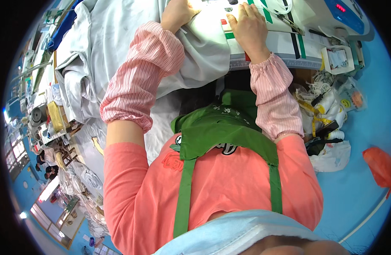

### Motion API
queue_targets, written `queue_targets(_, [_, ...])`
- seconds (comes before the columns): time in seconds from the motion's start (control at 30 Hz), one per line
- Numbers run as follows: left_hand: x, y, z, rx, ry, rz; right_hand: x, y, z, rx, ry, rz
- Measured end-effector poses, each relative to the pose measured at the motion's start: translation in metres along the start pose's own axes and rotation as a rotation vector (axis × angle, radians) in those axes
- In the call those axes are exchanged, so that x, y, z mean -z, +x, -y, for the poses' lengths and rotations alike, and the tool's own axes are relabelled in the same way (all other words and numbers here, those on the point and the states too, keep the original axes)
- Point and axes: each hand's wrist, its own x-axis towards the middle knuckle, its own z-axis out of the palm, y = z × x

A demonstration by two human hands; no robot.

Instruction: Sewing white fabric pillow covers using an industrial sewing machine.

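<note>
Pale grey cloth [114,34] spreads over the sewing table and hangs down over its front edge. My left hand [177,15] is on this cloth at the upper edge of the view; glare and the picture's edge hide most of its fingers. To the right, my right hand [251,34] lies with its fingers stretched forward and thumb apart on the white work surface [240,46], beside the brightly lit area. Whether a cloth edge lies under its fingertips is washed out by the light. Small scissors or snips [291,23] lie to the right of that hand.
Green and black tape strips [301,44] and a measuring scale [238,63] mark the table front. A blue control box with red digits [342,12] stands at upper right. Below are a small white box [338,59], thread cones [329,102] and a red bag [379,166].
</note>
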Motion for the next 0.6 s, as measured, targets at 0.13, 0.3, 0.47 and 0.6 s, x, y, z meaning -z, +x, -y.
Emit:
queue_targets(0.13, [0.007,-0.001,0.007,0.055,-0.027,0.03,0.003,0.002,0.004,0.001,-0.004,0.029])
queue_targets(0.3, [-0.001,0.009,0.0,-0.004,0.068,-0.113,-0.008,0.011,-0.007,0.101,-0.062,-0.057])
queue_targets(0.47, [0.001,0.011,0.01,-0.024,0.015,-0.056,0.0,0.037,0.001,0.147,0.447,0.032])
queue_targets(0.6, [0.009,0.0,0.007,-0.253,-0.308,-0.067,-0.028,0.041,-0.02,0.279,0.35,-0.231])
